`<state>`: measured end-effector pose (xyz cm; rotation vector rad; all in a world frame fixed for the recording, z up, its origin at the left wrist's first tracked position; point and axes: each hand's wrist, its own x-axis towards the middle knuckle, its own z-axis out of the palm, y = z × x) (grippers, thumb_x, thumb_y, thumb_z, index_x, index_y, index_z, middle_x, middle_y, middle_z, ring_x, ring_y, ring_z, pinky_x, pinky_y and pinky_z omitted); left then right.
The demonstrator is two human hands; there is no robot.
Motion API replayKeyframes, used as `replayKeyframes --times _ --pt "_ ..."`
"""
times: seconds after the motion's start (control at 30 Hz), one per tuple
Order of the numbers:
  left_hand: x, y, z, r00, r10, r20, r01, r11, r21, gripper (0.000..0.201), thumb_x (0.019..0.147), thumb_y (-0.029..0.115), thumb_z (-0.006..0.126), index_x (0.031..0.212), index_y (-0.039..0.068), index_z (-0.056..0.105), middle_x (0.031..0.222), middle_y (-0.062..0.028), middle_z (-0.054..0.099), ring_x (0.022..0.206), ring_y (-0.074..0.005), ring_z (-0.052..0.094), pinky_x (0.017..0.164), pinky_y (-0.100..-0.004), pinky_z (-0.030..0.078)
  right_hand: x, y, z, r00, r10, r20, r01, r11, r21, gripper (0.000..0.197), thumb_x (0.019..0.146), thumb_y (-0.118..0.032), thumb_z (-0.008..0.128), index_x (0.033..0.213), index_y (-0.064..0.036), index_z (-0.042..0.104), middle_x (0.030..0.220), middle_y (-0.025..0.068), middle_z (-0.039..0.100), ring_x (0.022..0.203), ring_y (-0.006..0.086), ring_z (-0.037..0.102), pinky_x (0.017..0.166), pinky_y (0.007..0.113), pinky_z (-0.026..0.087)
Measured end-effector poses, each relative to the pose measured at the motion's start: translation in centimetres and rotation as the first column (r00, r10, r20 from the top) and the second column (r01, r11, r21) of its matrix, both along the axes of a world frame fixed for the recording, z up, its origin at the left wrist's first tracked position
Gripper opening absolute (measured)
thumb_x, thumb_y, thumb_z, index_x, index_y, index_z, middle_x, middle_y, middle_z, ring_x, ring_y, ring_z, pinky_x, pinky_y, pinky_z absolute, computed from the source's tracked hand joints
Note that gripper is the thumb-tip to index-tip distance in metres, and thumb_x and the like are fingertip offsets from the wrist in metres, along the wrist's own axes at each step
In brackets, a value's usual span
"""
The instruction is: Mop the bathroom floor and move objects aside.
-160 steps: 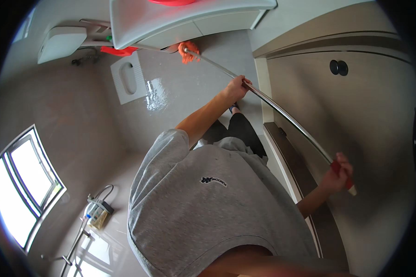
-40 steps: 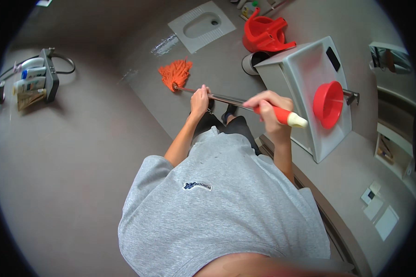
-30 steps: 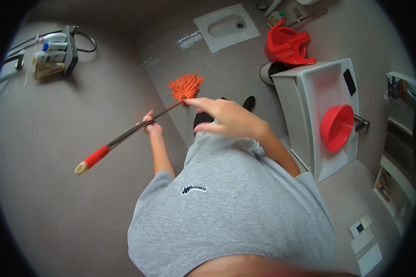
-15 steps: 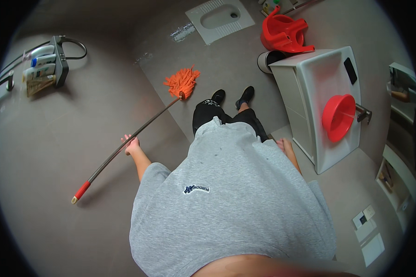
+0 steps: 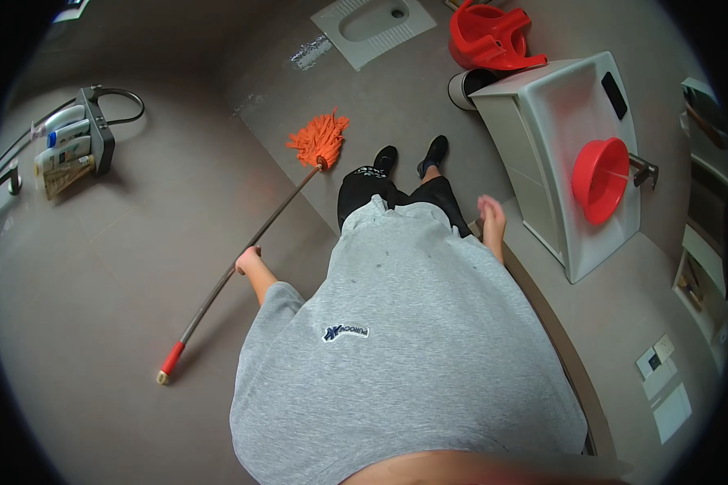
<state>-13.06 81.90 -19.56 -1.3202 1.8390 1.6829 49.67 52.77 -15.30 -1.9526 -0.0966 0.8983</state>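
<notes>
A mop (image 5: pixel 319 142) with an orange strand head and a long metal handle slants across the left of the head view. Its head is by the floor ahead of my feet, and the red grip end points toward the lower left. My left hand (image 5: pixel 249 260) is closed round the middle of the handle. On the other side, my right hand (image 5: pixel 492 218) hangs beside my hip with its fingers apart and nothing in it. It is nearest to the white washbasin (image 5: pixel 554 105), without touching it.
In the washbasin sits a red plastic basin (image 5: pixel 588 190) under the tap (image 5: pixel 645 171). A dark phone (image 5: pixel 614 95) lies on the rim. Beyond are a bin (image 5: pixel 461 90), a red plastic stool (image 5: pixel 485 40) and a squat toilet (image 5: pixel 364 56). A wall rack (image 5: pixel 101 133) holds bottles.
My left hand, earlier spread against the handle, has closed round it. The mop's grip end has shifted right and down in view. My right hand has risen and its fingers have opened.
</notes>
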Motion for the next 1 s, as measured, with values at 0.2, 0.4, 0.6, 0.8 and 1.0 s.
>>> replayKeyframes --times 0.2,0.4,0.6,0.8,1.0 --pt "6.6 -3.3 0.2 0.844 -0.440 -0.305 0.377 0.893 -0.244 0.055 0.087 0.016 0.053 0.137 0.004 0.032 0.138 -0.0159 0.043 0.118 -0.0304 0.051 0.096 -0.0409 0.046 -1.4 18.8 29.8 0.842 0.429 0.328 -0.538 0.617 0.574 0.045 0.099 -0.034 0.043 0.117 0.0043 0.059 0.111 0.0184 0.065 0.108 0.0252 0.061 0.097 0.038 0.045" --pt "4.8 -0.5 0.9 0.742 -0.643 -0.190 0.562 0.750 -0.348 0.060 0.081 0.022 0.062 0.131 0.003 0.034 0.134 -0.0171 0.045 0.109 -0.0305 0.053 0.084 -0.0419 0.047 -5.1 20.9 44.8 0.857 0.283 0.430 -0.365 -0.256 0.895 0.034 0.091 -0.021 0.065 0.123 -0.0145 0.055 0.133 -0.0036 0.053 0.119 0.0108 0.054 0.092 0.023 0.051" --pt "0.4 0.3 0.1 0.766 -0.571 -0.295 0.501 0.818 -0.282 0.056 0.079 0.027 0.067 0.124 -0.001 0.048 0.134 -0.0169 0.050 0.115 -0.0327 0.054 0.093 -0.0452 0.046 -9.6 20.9 46.0 0.944 0.224 0.240 -0.110 -0.471 0.875 0.040 0.097 -0.026 0.053 0.135 -0.0150 0.048 0.144 -0.0039 0.044 0.132 0.0077 0.041 0.105 0.028 0.042" --pt "6.6 -2.9 -1.9 0.801 -0.542 -0.254 0.497 0.839 -0.222 0.032 0.086 0.033 0.060 0.100 0.004 0.056 0.111 -0.0087 0.062 0.098 -0.0199 0.057 0.079 -0.0363 0.044 -3.4 14.8 45.2 0.917 0.295 0.268 -0.126 -0.422 0.898 0.043 0.098 -0.030 0.049 0.138 -0.0144 0.042 0.146 -0.0019 0.038 0.134 0.0098 0.035 0.107 0.030 0.036" --pt "11.0 -1.0 1.6 0.711 -0.629 -0.314 0.649 0.759 -0.052 0.029 0.086 0.032 0.052 0.079 0.004 0.053 0.075 -0.0058 0.063 0.083 -0.0178 0.060 0.084 -0.0355 0.043 1.6 12.4 43.4 0.894 0.305 0.327 -0.221 -0.334 0.916 0.047 0.099 -0.034 0.043 0.141 -0.0136 0.036 0.149 0.0005 0.031 0.137 0.0124 0.027 0.110 0.032 0.029"
